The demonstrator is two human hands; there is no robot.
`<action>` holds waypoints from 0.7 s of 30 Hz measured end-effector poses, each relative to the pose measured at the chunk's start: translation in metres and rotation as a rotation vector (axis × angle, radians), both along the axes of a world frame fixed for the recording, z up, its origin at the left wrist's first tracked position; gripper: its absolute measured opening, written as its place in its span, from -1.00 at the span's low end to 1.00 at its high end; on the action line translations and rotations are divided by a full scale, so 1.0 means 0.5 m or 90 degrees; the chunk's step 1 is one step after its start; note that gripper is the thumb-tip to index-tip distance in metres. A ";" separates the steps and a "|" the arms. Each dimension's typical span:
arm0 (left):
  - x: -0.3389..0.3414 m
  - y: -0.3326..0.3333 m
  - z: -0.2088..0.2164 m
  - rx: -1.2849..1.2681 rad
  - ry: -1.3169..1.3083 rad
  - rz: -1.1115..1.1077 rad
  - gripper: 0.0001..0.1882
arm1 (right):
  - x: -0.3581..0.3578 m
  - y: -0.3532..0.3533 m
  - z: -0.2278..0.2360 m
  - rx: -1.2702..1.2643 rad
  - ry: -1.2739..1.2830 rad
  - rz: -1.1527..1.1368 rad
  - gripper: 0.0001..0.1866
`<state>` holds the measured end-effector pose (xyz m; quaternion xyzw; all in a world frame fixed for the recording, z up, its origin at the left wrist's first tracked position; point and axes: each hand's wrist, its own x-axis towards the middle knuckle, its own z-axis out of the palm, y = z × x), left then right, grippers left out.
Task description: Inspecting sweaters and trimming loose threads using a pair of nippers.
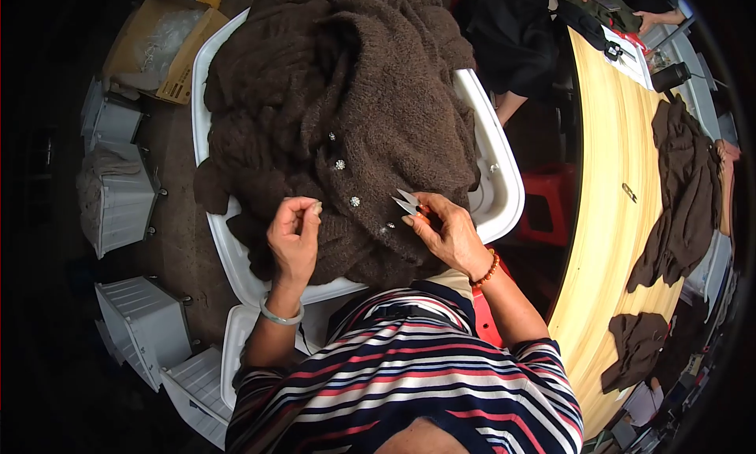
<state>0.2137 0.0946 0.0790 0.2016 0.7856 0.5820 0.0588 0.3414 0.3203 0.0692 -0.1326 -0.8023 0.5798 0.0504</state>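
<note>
A dark brown fuzzy knit garment [402, 100] lies heaped over a large white plastic tub [504, 194] in front of me. Several shiny round buttons [355, 202] run down it in a line. My right hand [449, 229] grips a pair of small thread snips [406, 202], blades apart and pointing left over the knit beside the lower buttons. To the left of the buttons, my left hand [295, 237] is raised above the garment with thumb and forefinger pinched together. Whatever might be between those fingertips is too small to make out.
At right stands a wooden-topped table [598, 218] with brown knit pieces [677, 194] on it. A red stool [547, 202] is beside the tub. White crates [126, 194] and a cardboard box [169, 44] line the left. Another person's legs [512, 52] are at the far right.
</note>
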 end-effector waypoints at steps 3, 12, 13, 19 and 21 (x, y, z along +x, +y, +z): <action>0.005 0.001 -0.003 0.006 -0.031 0.026 -0.96 | 0.006 0.002 -0.006 -0.002 -0.058 -0.009 -0.63; -0.030 0.020 -0.002 0.133 0.038 0.089 -0.89 | 0.011 0.008 -0.012 0.008 -0.045 0.017 -0.63; -0.035 0.032 -0.008 0.092 0.070 0.084 -0.85 | 0.010 0.007 -0.012 0.007 -0.023 0.019 -0.63; -0.079 0.086 -0.044 -0.213 0.176 -0.067 -0.88 | 0.008 0.006 -0.011 0.006 -0.016 0.040 -0.63; -0.087 0.085 -0.049 -0.203 0.196 -0.067 -0.91 | 0.011 0.008 -0.013 0.033 -0.022 0.046 -0.63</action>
